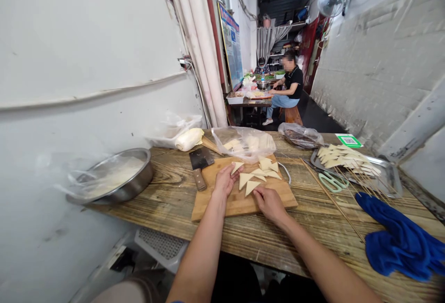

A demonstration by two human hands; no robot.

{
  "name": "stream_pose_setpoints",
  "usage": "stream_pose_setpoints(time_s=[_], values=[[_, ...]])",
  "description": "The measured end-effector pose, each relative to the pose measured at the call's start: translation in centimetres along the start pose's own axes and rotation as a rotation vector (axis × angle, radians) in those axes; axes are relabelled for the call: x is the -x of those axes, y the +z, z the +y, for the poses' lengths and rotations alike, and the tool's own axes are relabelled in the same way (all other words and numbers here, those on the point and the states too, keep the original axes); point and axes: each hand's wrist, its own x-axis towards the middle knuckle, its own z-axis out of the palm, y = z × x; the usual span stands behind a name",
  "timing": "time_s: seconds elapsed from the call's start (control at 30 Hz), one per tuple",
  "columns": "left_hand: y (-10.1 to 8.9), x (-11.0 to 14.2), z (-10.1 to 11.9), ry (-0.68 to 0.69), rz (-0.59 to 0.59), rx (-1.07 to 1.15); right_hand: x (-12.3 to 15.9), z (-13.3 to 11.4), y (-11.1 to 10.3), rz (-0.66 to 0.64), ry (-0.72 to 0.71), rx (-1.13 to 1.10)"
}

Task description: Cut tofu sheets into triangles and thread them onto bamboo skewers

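My left hand (225, 181) is closed on a thin, pale triangular slice (237, 167), with thumb and fingers at its edge. My right hand (270, 203) is in a pinch beside another triangular slice (251, 187); whatever its fingertips hold is too small to make out. Both hands are over a wooden cutting board (208, 201). Several more pale triangles (264, 163) lie on the board, some overlapping. A cleaver (200, 180) with a wooden handle rests at the board's left edge.
Left stands a metal basin (139, 180) with plastic over it. A clear bag (243, 143) of pale pieces lies behind the board. At right are bamboo skewers (333, 201), green-handled scissors (333, 182), a tray (394, 187) of skewered slices and a blue cloth (399, 238). Two people sit farther back.
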Motion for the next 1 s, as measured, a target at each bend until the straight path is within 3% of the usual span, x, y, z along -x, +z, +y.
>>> stream_pose_setpoints(time_s=[0.4, 1.0], values=[[-0.2, 0.0, -0.2, -0.031, -0.077, -0.056, 0.0, -0.1, 0.3, 0.038, 0.016, 0.049], [-0.1, 0.1, -0.1, -0.041, -0.081, -0.025, 0.2, -0.1, 1.2, 0.079, 0.002, 0.152]])
